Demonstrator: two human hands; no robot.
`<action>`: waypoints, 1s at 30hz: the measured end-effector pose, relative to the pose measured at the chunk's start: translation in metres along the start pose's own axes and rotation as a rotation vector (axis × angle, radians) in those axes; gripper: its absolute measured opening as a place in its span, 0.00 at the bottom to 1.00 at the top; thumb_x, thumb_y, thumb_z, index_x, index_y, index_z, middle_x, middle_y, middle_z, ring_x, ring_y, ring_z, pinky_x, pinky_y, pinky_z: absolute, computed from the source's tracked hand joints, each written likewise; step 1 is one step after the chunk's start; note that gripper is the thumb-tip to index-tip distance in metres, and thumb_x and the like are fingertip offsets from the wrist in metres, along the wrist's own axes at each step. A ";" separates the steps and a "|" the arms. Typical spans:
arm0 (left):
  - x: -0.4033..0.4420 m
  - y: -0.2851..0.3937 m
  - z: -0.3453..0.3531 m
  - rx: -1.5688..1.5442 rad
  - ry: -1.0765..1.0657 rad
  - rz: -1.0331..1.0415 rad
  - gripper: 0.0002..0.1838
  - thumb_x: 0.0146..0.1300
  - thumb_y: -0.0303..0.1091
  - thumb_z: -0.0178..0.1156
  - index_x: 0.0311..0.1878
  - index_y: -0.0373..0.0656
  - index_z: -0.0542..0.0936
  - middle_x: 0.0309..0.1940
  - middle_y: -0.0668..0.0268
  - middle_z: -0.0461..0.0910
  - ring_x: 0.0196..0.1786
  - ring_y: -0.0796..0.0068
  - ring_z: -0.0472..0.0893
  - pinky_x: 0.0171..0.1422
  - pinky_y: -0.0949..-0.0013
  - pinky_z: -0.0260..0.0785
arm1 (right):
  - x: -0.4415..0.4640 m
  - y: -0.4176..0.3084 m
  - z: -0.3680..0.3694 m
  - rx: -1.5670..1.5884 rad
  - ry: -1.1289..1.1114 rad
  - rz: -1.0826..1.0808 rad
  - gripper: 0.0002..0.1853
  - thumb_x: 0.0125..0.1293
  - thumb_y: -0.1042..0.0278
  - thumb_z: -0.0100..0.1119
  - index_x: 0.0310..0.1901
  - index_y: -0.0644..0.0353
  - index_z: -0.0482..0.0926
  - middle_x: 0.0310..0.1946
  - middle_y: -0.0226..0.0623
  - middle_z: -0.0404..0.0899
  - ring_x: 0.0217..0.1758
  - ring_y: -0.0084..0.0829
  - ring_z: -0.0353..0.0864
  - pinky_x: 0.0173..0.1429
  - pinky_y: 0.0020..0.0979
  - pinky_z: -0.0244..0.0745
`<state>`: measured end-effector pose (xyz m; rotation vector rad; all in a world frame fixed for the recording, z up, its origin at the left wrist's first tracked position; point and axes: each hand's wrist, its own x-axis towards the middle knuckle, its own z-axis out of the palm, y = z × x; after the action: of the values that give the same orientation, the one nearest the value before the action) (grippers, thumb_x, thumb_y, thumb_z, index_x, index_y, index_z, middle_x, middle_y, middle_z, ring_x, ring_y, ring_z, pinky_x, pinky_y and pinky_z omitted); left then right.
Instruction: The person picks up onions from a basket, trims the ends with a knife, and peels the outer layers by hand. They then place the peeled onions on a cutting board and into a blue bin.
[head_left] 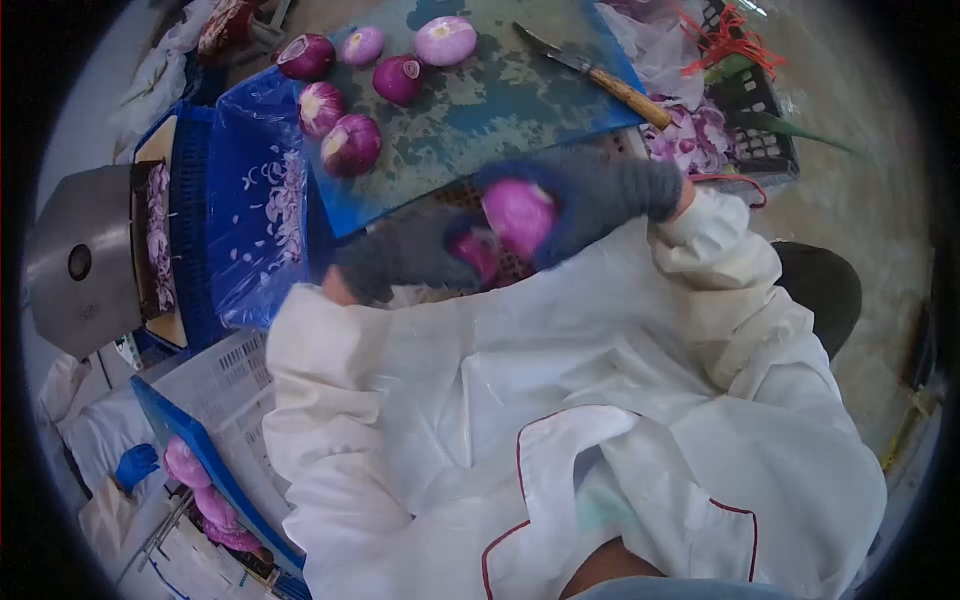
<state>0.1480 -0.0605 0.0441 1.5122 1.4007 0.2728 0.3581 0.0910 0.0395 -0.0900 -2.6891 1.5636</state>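
In front of my apron, my right hand (600,195), in a dark grey glove, is closed round a peeled red onion (520,215). My left hand (410,250), gloved the same way and blurred by motion, grips a purple-red piece of onion skin (477,255) just left of the onion. Beyond both hands lies a wet blue cutting board (480,120). Several red onions (351,146) rest on its left side, some peeled pale like the onion at the top (445,41). A curved knife with a wooden handle (600,80) lies at the board's right.
Onion skins (695,140) fill a black crate (770,110) on the right, near red ties (735,45). At left, a blue crate lined with blue plastic (235,210) holds onion slices, beside a metal machine (85,260). A co-worker's blue-gloved hand (137,466) shows lower left.
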 end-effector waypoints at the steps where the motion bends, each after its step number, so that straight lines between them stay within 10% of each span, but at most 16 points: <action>1: -0.009 0.009 -0.016 0.063 0.145 -0.040 0.32 0.46 0.42 0.71 0.57 0.44 0.76 0.43 0.58 0.82 0.42 0.65 0.82 0.52 0.61 0.73 | 0.003 -0.007 -0.011 0.022 0.118 -0.030 0.46 0.43 0.57 0.77 0.65 0.59 0.66 0.51 0.50 0.78 0.51 0.42 0.81 0.56 0.40 0.75; 7: 0.027 -0.023 -0.039 0.880 0.837 0.010 0.28 0.56 0.38 0.65 0.59 0.41 0.74 0.43 0.53 0.80 0.43 0.49 0.80 0.49 0.54 0.71 | 0.058 0.044 -0.023 -0.735 0.563 -0.079 0.34 0.51 0.55 0.69 0.60 0.57 0.71 0.53 0.46 0.77 0.53 0.45 0.79 0.57 0.43 0.73; 10: 0.043 -0.040 -0.023 1.239 1.096 0.026 0.28 0.55 0.38 0.60 0.61 0.45 0.71 0.44 0.58 0.78 0.40 0.58 0.78 0.44 0.55 0.69 | 0.051 0.046 -0.014 -0.913 0.631 -0.096 0.29 0.57 0.55 0.64 0.59 0.55 0.72 0.53 0.43 0.78 0.54 0.42 0.79 0.57 0.43 0.73; 13: 0.030 -0.022 0.019 1.300 1.099 0.123 0.23 0.56 0.36 0.57 0.57 0.46 0.74 0.44 0.59 0.77 0.37 0.59 0.77 0.42 0.56 0.66 | 0.021 0.016 -0.003 -0.513 0.589 0.064 0.21 0.60 0.55 0.61 0.51 0.59 0.79 0.44 0.44 0.83 0.47 0.44 0.82 0.52 0.45 0.75; 15: 0.023 -0.009 0.057 1.100 0.694 0.068 0.16 0.51 0.36 0.59 0.45 0.44 0.80 0.38 0.60 0.78 0.40 0.57 0.77 0.43 0.53 0.66 | -0.005 0.010 0.004 0.026 0.324 0.220 0.20 0.60 0.53 0.60 0.44 0.61 0.83 0.39 0.48 0.84 0.44 0.46 0.83 0.51 0.45 0.76; 18: 0.051 -0.050 0.120 1.022 0.103 -0.270 0.10 0.50 0.36 0.60 0.36 0.47 0.82 0.35 0.61 0.80 0.41 0.56 0.79 0.43 0.51 0.69 | 0.006 0.026 0.028 -0.296 -0.229 0.506 0.15 0.59 0.58 0.59 0.42 0.60 0.83 0.38 0.50 0.83 0.40 0.49 0.83 0.47 0.43 0.76; 23: 0.078 -0.170 0.182 0.765 0.164 -0.335 0.09 0.54 0.42 0.60 0.34 0.52 0.85 0.35 0.60 0.83 0.37 0.61 0.82 0.37 0.57 0.73 | 0.042 0.227 0.175 -0.629 0.272 0.346 0.14 0.60 0.60 0.56 0.44 0.56 0.82 0.36 0.45 0.84 0.37 0.44 0.83 0.46 0.40 0.76; 28: 0.106 -0.258 0.280 0.648 0.705 -0.747 0.10 0.56 0.43 0.59 0.32 0.51 0.85 0.33 0.61 0.84 0.36 0.62 0.85 0.36 0.59 0.75 | 0.038 0.277 0.221 -0.686 0.265 0.459 0.15 0.60 0.61 0.59 0.46 0.56 0.81 0.39 0.43 0.83 0.40 0.41 0.82 0.49 0.38 0.75; 30: 0.101 -0.276 0.286 0.673 0.601 -0.590 0.10 0.57 0.43 0.59 0.32 0.51 0.85 0.33 0.62 0.84 0.37 0.63 0.85 0.37 0.58 0.75 | 0.037 0.281 0.219 -0.654 0.245 0.474 0.15 0.59 0.61 0.60 0.47 0.56 0.81 0.40 0.42 0.83 0.41 0.39 0.81 0.50 0.38 0.75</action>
<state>0.2176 -0.1718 -0.3448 1.4926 2.5307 -0.1537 0.3186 0.0416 -0.3132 -0.9149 -2.9673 0.5808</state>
